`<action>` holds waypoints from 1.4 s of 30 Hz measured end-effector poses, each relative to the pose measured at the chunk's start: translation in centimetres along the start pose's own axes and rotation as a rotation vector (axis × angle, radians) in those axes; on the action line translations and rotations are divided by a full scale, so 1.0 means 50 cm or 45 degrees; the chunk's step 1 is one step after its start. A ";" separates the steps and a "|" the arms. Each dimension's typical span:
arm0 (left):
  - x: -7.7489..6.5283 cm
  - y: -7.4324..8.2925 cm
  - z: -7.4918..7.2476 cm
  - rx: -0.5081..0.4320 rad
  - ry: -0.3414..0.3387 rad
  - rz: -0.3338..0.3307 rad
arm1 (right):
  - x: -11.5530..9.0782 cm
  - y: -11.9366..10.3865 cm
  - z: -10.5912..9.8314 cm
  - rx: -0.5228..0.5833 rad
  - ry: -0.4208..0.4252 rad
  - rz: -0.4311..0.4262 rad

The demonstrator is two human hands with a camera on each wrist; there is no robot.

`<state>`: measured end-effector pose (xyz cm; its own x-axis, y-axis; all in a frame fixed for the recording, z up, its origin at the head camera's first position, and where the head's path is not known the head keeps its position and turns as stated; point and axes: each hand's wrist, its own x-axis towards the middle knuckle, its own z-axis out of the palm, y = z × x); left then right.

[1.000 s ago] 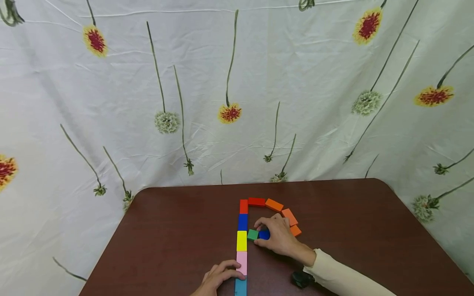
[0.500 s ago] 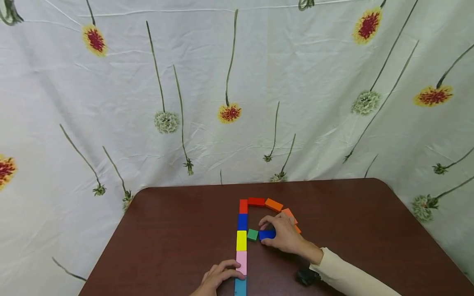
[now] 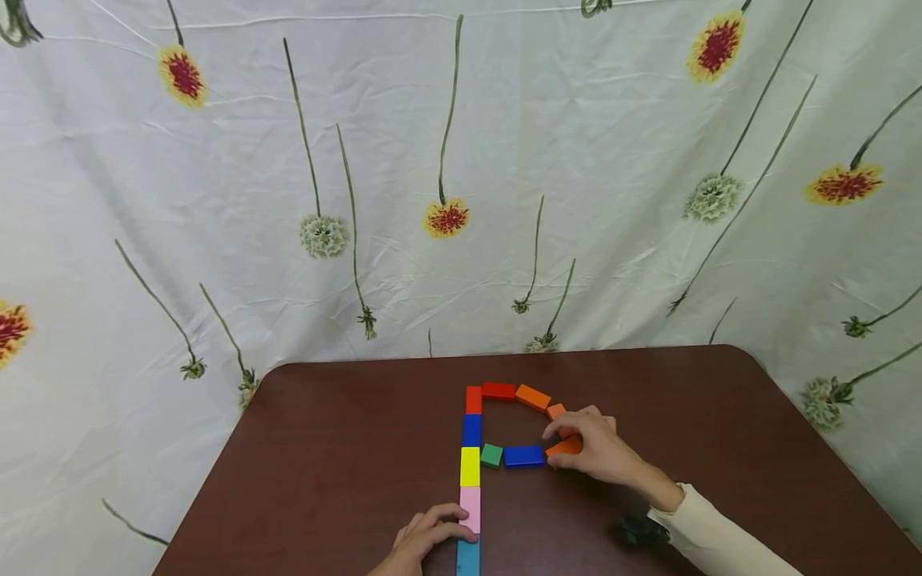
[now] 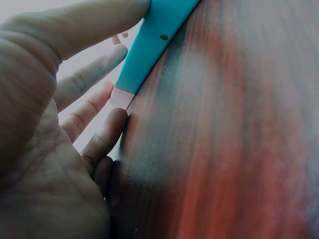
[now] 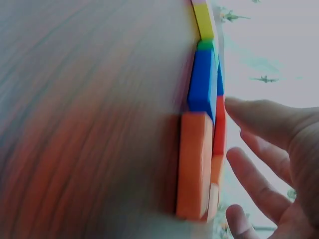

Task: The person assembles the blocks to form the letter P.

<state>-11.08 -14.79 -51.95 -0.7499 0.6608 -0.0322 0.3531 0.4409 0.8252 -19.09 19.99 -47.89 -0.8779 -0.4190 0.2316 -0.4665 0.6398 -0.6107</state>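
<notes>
My right hand [image 3: 601,448] is over the right side of a figure of coloured blocks, its thumb and fingers apart around an orange block [image 3: 564,446]. In the right wrist view a gap shows between the spread fingers and this orange block [image 5: 193,164]. Left of it lie a long blue block [image 3: 523,457] and a small green block [image 3: 491,455]. My left hand [image 3: 425,538] rests with loose fingers at the pink block [image 3: 471,500] and the teal block [image 3: 468,558], thumb on the teal block [image 4: 154,42] in the left wrist view.
The straight column continues upward with a yellow block [image 3: 471,466], another blue block [image 3: 471,430] and a red block [image 3: 473,399]. A second red block [image 3: 499,391] and an orange block [image 3: 533,398] curve rightward. Behind the brown table [image 3: 346,448] hangs a flowered cloth [image 3: 389,160].
My right hand has left the long blue block, which has shifted right from the green one, and moved right to the lower orange block. That orange block has turned. The left hand stays put.
</notes>
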 end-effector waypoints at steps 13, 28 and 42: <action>-0.001 0.009 0.000 -0.017 -0.008 -0.020 | -0.026 0.029 -0.007 -0.094 -0.001 0.014; -0.003 0.009 -0.001 0.005 0.016 0.039 | -0.013 0.030 -0.006 -0.109 -0.084 -0.027; 0.002 -0.005 0.001 -0.004 -0.008 0.004 | -0.007 0.026 -0.003 -0.094 -0.102 -0.011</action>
<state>-11.24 -14.80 -52.17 -0.7454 0.6658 -0.0329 0.3539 0.4371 0.8269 -19.39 21.06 -48.68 -0.8637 -0.4731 0.1737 -0.4834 0.6805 -0.5507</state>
